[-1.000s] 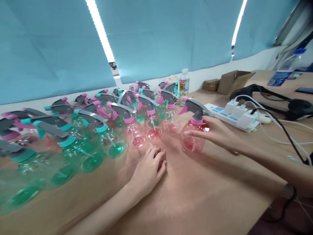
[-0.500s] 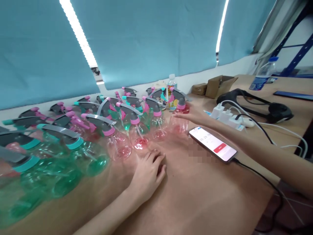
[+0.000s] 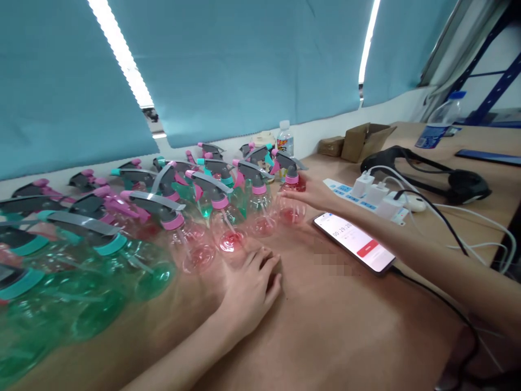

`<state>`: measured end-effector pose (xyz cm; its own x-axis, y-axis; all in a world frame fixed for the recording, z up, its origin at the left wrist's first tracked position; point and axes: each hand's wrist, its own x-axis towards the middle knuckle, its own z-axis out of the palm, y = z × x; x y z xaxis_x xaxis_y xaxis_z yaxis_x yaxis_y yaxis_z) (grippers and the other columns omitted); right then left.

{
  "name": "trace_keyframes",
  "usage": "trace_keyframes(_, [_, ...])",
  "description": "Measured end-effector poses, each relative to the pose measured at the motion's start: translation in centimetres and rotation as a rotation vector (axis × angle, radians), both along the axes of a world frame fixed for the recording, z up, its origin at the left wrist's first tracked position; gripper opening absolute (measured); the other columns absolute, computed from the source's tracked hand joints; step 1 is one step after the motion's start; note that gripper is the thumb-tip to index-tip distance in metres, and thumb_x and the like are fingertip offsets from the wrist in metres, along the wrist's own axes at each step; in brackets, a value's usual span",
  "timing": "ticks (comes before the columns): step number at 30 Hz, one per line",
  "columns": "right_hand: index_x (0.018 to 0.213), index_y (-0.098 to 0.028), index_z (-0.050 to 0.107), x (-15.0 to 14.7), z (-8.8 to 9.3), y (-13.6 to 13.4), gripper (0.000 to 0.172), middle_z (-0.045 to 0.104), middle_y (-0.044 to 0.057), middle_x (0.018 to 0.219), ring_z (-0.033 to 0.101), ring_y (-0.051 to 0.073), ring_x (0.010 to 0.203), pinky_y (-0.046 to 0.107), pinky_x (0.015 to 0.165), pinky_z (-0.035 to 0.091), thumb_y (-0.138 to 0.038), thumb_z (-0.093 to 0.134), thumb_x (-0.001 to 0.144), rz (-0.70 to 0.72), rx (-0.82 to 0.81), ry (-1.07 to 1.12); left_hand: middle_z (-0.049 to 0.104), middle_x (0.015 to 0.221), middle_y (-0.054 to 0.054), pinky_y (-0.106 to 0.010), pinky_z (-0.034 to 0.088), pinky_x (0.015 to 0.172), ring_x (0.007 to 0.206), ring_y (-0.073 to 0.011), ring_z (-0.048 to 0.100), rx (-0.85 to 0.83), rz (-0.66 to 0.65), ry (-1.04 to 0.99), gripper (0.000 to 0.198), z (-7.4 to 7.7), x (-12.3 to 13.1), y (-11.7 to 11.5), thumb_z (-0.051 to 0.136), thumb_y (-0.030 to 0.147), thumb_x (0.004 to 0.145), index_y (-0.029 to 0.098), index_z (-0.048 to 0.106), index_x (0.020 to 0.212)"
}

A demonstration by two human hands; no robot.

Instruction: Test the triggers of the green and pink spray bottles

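My right hand [image 3: 306,194] is wrapped round a pink spray bottle [image 3: 291,213] at the right end of a row, its thumb side toward me and the fingers largely hidden. That bottle stands upright, with a grey and pink trigger head. My left hand [image 3: 254,290] rests on the brown table [image 3: 325,326], fingers loosely curled, thumb apart, holding nothing. Just beyond its fingertips is another pink spray bottle [image 3: 228,231]. Several more pink bottles and green spray bottles [image 3: 152,274] crowd the table's left side, many with a clear strip over the head.
A lit phone [image 3: 354,241] on a cable lies under my right forearm. Beyond it are a power strip [image 3: 342,189] with white chargers, a black headset [image 3: 423,176], an open cardboard box [image 3: 364,142] and a water bottle [image 3: 437,127]. A blue curtain [image 3: 244,65] hangs behind.
My right hand and its pink spray bottle have moved slightly left, closer to the neighbouring bottle. More of the power strip shows. My left hand stays on the table; the view has shifted a little.
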<state>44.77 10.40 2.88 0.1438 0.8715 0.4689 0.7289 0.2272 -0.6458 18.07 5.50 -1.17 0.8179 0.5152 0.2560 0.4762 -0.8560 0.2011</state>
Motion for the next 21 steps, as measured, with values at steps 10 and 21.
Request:
trace_keyframes(10, [0.125, -0.014, 0.051, -1.3, 0.4, -5.1, 0.067, 0.056, 0.019, 0.129, 0.055, 0.034, 0.119, 0.052, 0.096, 0.045, -0.061, 0.061, 0.077, -0.165, 0.000, 0.016, 0.059, 0.123, -0.012, -0.049, 0.046, 0.095, 0.116, -0.0300, 0.054, -0.006, -0.026, -0.039, 0.029, -0.2, -0.6, 0.1, 0.050, 0.021, 0.091, 0.016, 0.058, 0.119])
trace_keyframes(21, [0.117, -0.023, 0.054, -11.5, -1.5, -13.2, 0.036, 0.064, 0.007, 0.115, 0.060, 0.024, 0.108, 0.043, 0.093, 0.048, -0.037, 0.061, 0.085, 0.191, -0.119, -0.196, 0.062, 0.113, -0.009, -0.042, 0.050, 0.088, 0.103, -0.0246, 0.059, 0.003, -0.061, -0.171, 0.023, -0.2, -5.8, -1.3, 0.043, 0.016, 0.096, 0.019, 0.057, 0.114])
